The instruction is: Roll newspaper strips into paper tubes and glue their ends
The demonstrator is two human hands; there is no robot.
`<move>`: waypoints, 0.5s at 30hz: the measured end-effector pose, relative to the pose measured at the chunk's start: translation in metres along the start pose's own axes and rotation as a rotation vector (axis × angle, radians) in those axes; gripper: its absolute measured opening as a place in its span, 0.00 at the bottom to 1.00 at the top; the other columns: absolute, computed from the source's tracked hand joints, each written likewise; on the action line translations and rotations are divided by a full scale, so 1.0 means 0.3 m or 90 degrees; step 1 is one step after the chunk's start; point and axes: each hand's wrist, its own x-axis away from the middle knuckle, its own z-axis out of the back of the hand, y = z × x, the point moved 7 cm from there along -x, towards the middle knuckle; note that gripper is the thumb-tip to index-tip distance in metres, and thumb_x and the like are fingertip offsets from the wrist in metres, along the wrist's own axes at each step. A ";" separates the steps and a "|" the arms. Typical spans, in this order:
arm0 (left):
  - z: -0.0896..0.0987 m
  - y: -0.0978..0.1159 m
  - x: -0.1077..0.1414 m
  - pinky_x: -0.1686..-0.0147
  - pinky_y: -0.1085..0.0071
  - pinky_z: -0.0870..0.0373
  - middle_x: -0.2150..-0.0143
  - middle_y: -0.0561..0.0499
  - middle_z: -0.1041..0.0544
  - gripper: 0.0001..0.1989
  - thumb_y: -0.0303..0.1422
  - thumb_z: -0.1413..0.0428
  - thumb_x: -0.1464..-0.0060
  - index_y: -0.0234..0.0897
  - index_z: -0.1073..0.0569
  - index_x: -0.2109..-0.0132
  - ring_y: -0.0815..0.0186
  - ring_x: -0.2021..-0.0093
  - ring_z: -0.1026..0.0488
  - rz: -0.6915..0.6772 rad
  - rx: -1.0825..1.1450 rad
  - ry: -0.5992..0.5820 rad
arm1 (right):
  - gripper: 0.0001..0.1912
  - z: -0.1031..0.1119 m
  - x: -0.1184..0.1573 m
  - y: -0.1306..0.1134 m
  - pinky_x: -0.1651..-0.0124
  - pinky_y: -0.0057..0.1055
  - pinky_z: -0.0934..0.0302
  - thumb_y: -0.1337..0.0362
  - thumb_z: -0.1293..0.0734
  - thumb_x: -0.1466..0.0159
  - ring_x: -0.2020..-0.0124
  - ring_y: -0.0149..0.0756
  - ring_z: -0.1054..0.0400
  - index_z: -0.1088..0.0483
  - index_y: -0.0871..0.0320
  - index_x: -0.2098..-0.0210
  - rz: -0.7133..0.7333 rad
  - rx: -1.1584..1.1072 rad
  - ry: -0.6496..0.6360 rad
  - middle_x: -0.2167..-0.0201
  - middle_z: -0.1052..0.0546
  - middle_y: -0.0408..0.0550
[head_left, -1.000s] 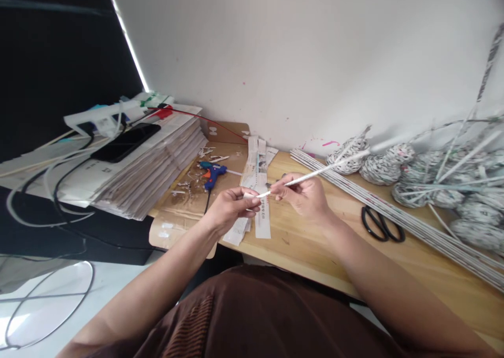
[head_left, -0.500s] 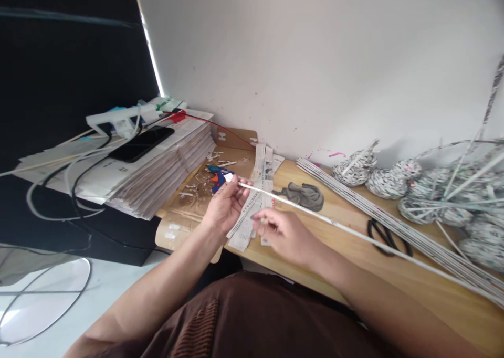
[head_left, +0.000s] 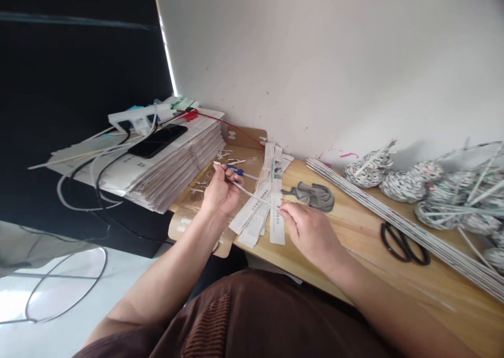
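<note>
Fingers of my left hand (head_left: 222,191) are closed round one end of a thin rolled-paper stick (head_left: 254,195), whose tip pokes out above them. My right hand (head_left: 309,231) pinches the same stick farther along. Past the right hand a faint blurred length runs on over the table. Right behind the left fingers lies a blue glue gun (head_left: 235,171), partly hidden. Cut newspaper strips (head_left: 277,227) lie in a loose fan beneath the stick.
A grey cloth or glove (head_left: 315,196) lies behind my right hand. Farther right are black-handled scissors (head_left: 405,245), a bundle of paper sticks (head_left: 378,216) and woven paper pieces (head_left: 368,168). Left stands a paper stack (head_left: 189,164) bearing a phone (head_left: 158,140) and cables.
My right hand has moved right and now pinches the stick; earlier it was below it. The stick's long end has swung down, and the view has turned slightly left.
</note>
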 end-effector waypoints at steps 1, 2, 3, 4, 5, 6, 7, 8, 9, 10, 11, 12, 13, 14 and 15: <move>-0.010 -0.001 0.000 0.78 0.81 0.35 0.80 0.58 0.39 0.16 0.36 0.54 0.36 0.34 0.34 0.71 0.78 0.82 0.40 0.004 0.011 -0.008 | 0.17 -0.019 0.001 0.008 0.65 0.34 0.39 0.58 0.46 0.29 0.70 0.37 0.30 0.30 0.58 0.64 -0.038 -0.093 -0.051 0.71 0.25 0.49; -0.019 -0.001 0.001 0.80 0.82 0.37 0.80 0.58 0.39 0.16 0.36 0.54 0.36 0.34 0.34 0.71 0.78 0.82 0.41 0.007 0.018 -0.015 | 0.20 -0.040 0.004 0.014 0.69 0.32 0.40 0.55 0.48 0.29 0.75 0.34 0.32 0.30 0.57 0.64 -0.080 -0.190 -0.111 0.73 0.26 0.47; -0.026 0.000 0.002 0.80 0.82 0.38 0.80 0.58 0.40 0.16 0.37 0.55 0.36 0.34 0.35 0.71 0.78 0.82 0.41 0.010 0.021 -0.022 | 0.21 -0.059 0.009 0.017 0.73 0.30 0.41 0.53 0.49 0.29 0.79 0.31 0.35 0.31 0.57 0.63 -0.122 -0.277 -0.165 0.75 0.27 0.45; -0.031 0.002 0.002 0.80 0.82 0.38 0.79 0.58 0.40 0.17 0.37 0.55 0.35 0.34 0.35 0.71 0.78 0.82 0.41 0.010 0.021 -0.028 | 0.21 -0.068 0.013 0.019 0.76 0.29 0.44 0.51 0.49 0.30 0.81 0.30 0.37 0.31 0.57 0.62 -0.152 -0.337 -0.198 0.76 0.28 0.44; -0.035 0.005 0.002 0.80 0.82 0.38 0.79 0.57 0.39 0.17 0.37 0.55 0.36 0.34 0.35 0.71 0.78 0.81 0.41 0.008 0.019 -0.031 | 0.20 -0.065 0.013 0.019 0.78 0.28 0.45 0.50 0.46 0.31 0.82 0.29 0.38 0.32 0.56 0.61 -0.164 -0.357 -0.203 0.76 0.28 0.43; -0.036 0.008 0.001 0.79 0.81 0.38 0.79 0.57 0.39 0.16 0.37 0.55 0.36 0.34 0.35 0.71 0.77 0.81 0.41 0.003 0.016 -0.031 | 0.18 -0.051 0.009 0.018 0.77 0.28 0.46 0.49 0.43 0.32 0.81 0.29 0.38 0.32 0.56 0.60 -0.156 -0.339 -0.177 0.76 0.28 0.43; -0.037 0.012 0.000 0.79 0.81 0.38 0.79 0.57 0.39 0.16 0.38 0.54 0.36 0.34 0.35 0.70 0.77 0.81 0.40 -0.004 0.012 -0.029 | 0.15 -0.029 0.003 0.015 0.76 0.28 0.45 0.50 0.39 0.34 0.79 0.31 0.36 0.31 0.56 0.60 -0.132 -0.293 -0.132 0.75 0.28 0.44; -0.036 0.016 -0.001 0.79 0.81 0.38 0.78 0.57 0.39 0.16 0.38 0.53 0.37 0.35 0.34 0.70 0.77 0.81 0.41 -0.011 0.006 -0.026 | 0.13 -0.007 0.000 0.008 0.73 0.29 0.45 0.52 0.37 0.35 0.76 0.32 0.35 0.31 0.55 0.61 -0.103 -0.240 -0.085 0.74 0.27 0.45; -0.035 0.019 -0.002 0.79 0.81 0.38 0.78 0.58 0.39 0.15 0.38 0.53 0.37 0.35 0.34 0.70 0.77 0.81 0.41 -0.017 0.000 -0.022 | 0.12 0.006 -0.001 -0.001 0.72 0.30 0.44 0.53 0.37 0.35 0.74 0.34 0.34 0.30 0.55 0.63 -0.081 -0.205 -0.058 0.74 0.27 0.46; -0.034 0.021 -0.003 0.79 0.82 0.38 0.78 0.58 0.40 0.16 0.38 0.53 0.37 0.35 0.35 0.70 0.78 0.81 0.41 -0.020 -0.006 -0.018 | 0.13 0.003 0.001 -0.005 0.71 0.30 0.44 0.54 0.38 0.35 0.73 0.34 0.34 0.30 0.56 0.64 -0.081 -0.204 -0.062 0.73 0.27 0.47; -0.033 0.022 -0.004 0.79 0.82 0.39 0.79 0.58 0.40 0.16 0.38 0.54 0.37 0.35 0.35 0.71 0.78 0.81 0.42 -0.019 -0.011 -0.017 | 0.14 -0.016 0.006 -0.004 0.72 0.30 0.43 0.53 0.40 0.33 0.74 0.33 0.34 0.30 0.56 0.65 -0.109 -0.244 -0.099 0.74 0.27 0.47; -0.033 0.022 -0.004 0.80 0.82 0.40 0.79 0.58 0.41 0.16 0.38 0.54 0.36 0.35 0.35 0.71 0.78 0.82 0.43 -0.014 -0.013 -0.017 | 0.17 -0.045 0.016 -0.001 0.74 0.29 0.43 0.52 0.42 0.33 0.77 0.32 0.35 0.30 0.57 0.65 -0.157 -0.315 -0.160 0.75 0.28 0.46; -0.034 0.022 -0.003 0.80 0.81 0.40 0.79 0.58 0.41 0.16 0.38 0.54 0.36 0.35 0.35 0.71 0.77 0.82 0.43 -0.008 -0.014 -0.020 | 0.19 -0.079 0.029 0.000 0.77 0.28 0.44 0.51 0.44 0.32 0.81 0.30 0.37 0.30 0.57 0.64 -0.215 -0.400 -0.229 0.78 0.29 0.45; -0.034 0.021 -0.003 0.80 0.81 0.40 0.79 0.58 0.42 0.17 0.38 0.55 0.36 0.35 0.35 0.71 0.77 0.82 0.44 -0.002 -0.013 -0.022 | 0.21 -0.108 0.042 -0.003 0.80 0.27 0.45 0.49 0.46 0.32 0.83 0.29 0.39 0.30 0.58 0.62 -0.266 -0.477 -0.290 0.79 0.31 0.43; -0.034 0.021 -0.001 0.81 0.81 0.41 0.79 0.58 0.42 0.16 0.39 0.55 0.36 0.35 0.36 0.71 0.77 0.82 0.44 0.003 -0.013 -0.026 | 0.21 -0.126 0.050 -0.007 0.81 0.26 0.45 0.48 0.46 0.32 0.84 0.28 0.39 0.31 0.58 0.61 -0.299 -0.526 -0.324 0.79 0.31 0.42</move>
